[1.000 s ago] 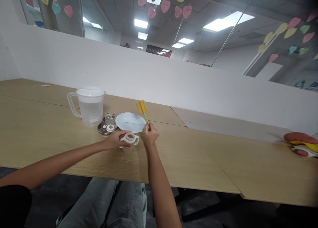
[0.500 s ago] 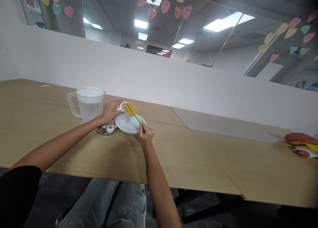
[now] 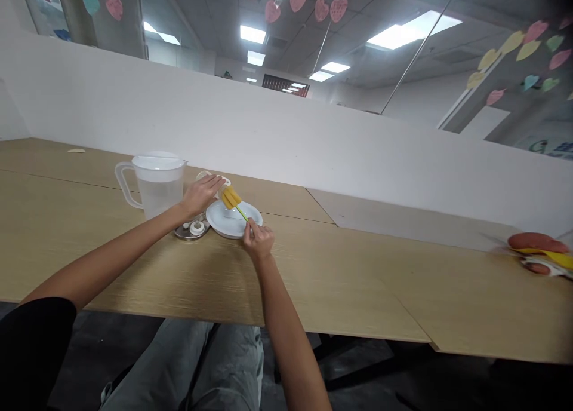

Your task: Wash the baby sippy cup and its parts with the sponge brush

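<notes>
In the head view, the left hand (image 3: 201, 195) is partly open and has hold of a white plastic cup (image 3: 222, 183), just above the white plate (image 3: 233, 223). The right hand (image 3: 258, 240) pinches closed on the thin green handle of a yellow sponge brush (image 3: 230, 198), and the sponge is over the plate, just beside the cup. Left of the plate stand a plastic jug (image 3: 159, 197) with water and a small metal tray (image 3: 182, 235).

vs 1 s ago: L hand (image 3: 201, 195) has lifted w/ cup (image 3: 222, 183), now past far edge of plate (image 3: 219, 224), no longer on table in front of it. R hand (image 3: 258, 241) has moved left; sponge brush (image 3: 231, 198) now leans over plate, sponge end right by cup.
</notes>
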Demonstrator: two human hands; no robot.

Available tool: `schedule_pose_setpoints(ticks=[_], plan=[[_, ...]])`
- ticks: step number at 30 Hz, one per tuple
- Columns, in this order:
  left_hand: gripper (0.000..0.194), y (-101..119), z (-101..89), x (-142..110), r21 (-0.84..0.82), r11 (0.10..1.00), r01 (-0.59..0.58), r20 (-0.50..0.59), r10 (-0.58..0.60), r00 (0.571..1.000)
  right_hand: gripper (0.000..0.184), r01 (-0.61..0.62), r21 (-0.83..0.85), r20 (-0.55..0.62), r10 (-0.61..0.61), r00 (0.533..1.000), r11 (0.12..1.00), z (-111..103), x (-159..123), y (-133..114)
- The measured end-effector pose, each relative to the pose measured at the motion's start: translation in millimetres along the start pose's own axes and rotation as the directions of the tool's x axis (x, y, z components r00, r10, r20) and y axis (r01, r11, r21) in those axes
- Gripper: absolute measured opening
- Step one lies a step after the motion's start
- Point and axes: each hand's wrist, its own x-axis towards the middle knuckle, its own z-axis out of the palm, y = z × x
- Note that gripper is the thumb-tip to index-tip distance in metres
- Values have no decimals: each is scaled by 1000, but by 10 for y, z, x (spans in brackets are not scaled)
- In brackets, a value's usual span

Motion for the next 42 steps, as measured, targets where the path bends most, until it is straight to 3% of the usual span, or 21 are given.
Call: schedule_pose_setpoints(ticks=[6,19,24,27,37,42], plan=[[48,15,29,-28,142,985,-100,-38,107,994,27,14,-5,-45,-15,999,1000,-29,-4,9],[39,50,78,-113,253,951,-179,-53,198,979,28,18,-45,60,-16,998,999,-74,-15,10],[36,201,166,-194,217,922,-320,25,322,946,28,41,-45,110,-36,993,998,-98,2,-67],[35,336,217,-203,182,906,-383,49,381,923,28,37,-60,80,-32,996,997,-111,28,-107],[30,188,359,110,271,939,-211,88,194,977,31,11,-95,35,-7,999,995,-108,40,0],[29,459,434,100,200,922,-332,104,317,943,32,-57,-112,45,62,997,992,-102,15,67]])
